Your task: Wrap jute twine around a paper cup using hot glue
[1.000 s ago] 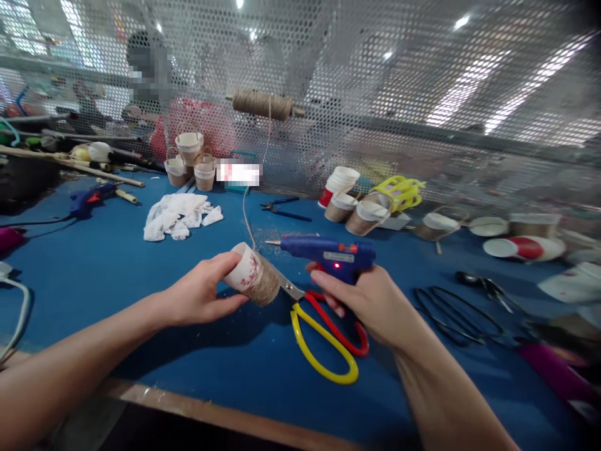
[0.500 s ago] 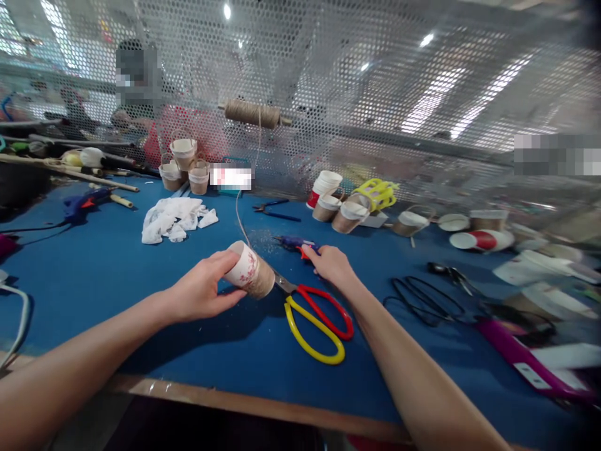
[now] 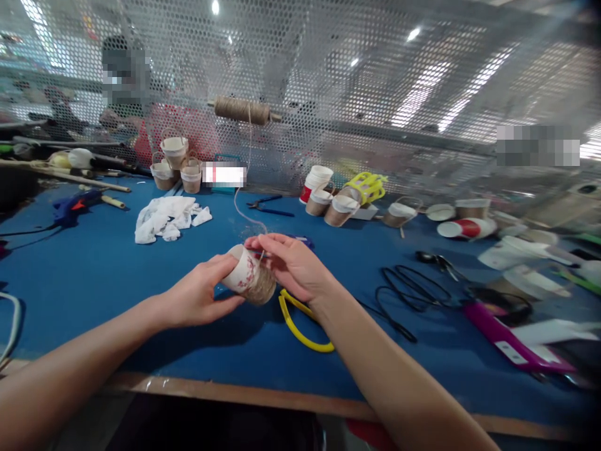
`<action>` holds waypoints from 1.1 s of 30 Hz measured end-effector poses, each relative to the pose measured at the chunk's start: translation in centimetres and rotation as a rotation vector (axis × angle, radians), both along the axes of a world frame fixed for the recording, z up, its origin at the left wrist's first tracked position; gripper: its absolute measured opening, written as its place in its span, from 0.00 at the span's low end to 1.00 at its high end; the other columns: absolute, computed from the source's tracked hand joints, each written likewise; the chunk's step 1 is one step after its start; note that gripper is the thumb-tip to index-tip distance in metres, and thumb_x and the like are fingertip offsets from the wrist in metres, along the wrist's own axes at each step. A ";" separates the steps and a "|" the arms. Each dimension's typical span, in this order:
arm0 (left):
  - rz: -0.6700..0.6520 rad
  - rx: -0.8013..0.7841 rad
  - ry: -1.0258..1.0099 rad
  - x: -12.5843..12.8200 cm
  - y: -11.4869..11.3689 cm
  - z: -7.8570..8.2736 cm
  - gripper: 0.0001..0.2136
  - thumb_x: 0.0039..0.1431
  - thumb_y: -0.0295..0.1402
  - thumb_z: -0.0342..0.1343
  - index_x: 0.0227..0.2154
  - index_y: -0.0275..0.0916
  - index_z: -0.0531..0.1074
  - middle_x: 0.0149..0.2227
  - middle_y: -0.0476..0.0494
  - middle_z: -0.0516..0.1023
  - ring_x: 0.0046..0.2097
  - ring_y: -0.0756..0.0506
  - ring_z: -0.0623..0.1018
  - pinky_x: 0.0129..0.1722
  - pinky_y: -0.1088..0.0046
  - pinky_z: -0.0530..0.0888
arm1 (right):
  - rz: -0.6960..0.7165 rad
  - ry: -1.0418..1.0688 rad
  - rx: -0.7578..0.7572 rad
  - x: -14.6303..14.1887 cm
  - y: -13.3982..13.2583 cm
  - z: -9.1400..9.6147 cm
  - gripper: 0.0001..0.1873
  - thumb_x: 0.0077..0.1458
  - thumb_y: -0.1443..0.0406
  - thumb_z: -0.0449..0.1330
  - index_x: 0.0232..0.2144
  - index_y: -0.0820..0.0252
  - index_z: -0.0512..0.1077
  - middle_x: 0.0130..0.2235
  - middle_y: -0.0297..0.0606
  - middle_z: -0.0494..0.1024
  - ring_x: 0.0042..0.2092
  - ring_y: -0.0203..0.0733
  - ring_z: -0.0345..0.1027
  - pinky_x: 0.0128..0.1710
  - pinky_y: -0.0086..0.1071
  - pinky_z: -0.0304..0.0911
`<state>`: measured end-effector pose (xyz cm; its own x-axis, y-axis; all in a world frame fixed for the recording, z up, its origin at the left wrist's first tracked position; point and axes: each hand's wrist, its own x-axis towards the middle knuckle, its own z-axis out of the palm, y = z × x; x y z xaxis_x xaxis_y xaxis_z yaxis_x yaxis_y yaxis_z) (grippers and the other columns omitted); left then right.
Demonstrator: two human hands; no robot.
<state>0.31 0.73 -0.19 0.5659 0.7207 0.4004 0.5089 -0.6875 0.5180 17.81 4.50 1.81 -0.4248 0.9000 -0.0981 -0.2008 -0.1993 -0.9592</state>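
My left hand (image 3: 200,294) grips a small paper cup (image 3: 245,275), white with a red print, lying on its side just above the blue table (image 3: 94,275). Brown twine is wound round the cup's lower half. A strand of twine (image 3: 244,188) runs up from the cup to a spool (image 3: 241,110) on a rod at the mesh screen. My right hand (image 3: 293,263) is closed on the strand at the cup's top. Yellow-and-red scissors (image 3: 300,322) lie under my right wrist, mostly hidden. The blue glue gun (image 3: 303,240) lies just behind my right hand.
Twine-wrapped cups stand at the back left (image 3: 174,160) and back centre (image 3: 331,203). A white cloth (image 3: 166,216), blue pliers (image 3: 267,205), black scissors (image 3: 408,288), a second glue gun (image 3: 72,205) and a purple tool (image 3: 509,338) lie around. A person sits behind the perforated screen (image 3: 375,94).
My right hand set the blue glue gun down on the table behind the cup, then came back left to the cup and closed on the twine. My left hand kept holding the cup.
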 end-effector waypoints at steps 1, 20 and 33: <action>0.003 -0.045 -0.026 0.0 0.0 0.0 0.08 0.51 0.31 0.52 0.33 0.34 0.64 0.31 0.42 0.71 0.33 0.46 0.70 0.33 0.69 0.69 | -0.054 0.022 0.001 0.1 -0.2 0.2 0.12 0.37 0.58 0.66 0.23 0.60 0.74 0.29 0.32 0.75 0.31 0.33 0.66 0.37 0.30 0.62; -0.049 -0.574 -0.368 0.3 -0.1 0.5 0.11 0.48 0.28 0.55 0.36 0.35 0.63 0.31 0.49 0.70 0.31 0.51 0.71 0.32 0.75 0.70 | -0.414 -0.184 0.399 1.2 -1.5 0.9 0.04 0.42 0.63 0.64 0.22 0.57 0.75 0.25 0.31 0.76 0.27 0.31 0.65 0.30 0.28 0.62; -0.088 -0.452 -0.321 0.1 -0.4 0.2 0.11 0.50 0.29 0.55 0.38 0.36 0.65 0.32 0.48 0.71 0.32 0.50 0.70 0.33 0.76 0.70 | -0.384 -0.367 0.390 0.9 -0.9 0.1 0.11 0.43 0.58 0.62 0.22 0.60 0.73 0.24 0.33 0.74 0.28 0.34 0.64 0.30 0.30 0.60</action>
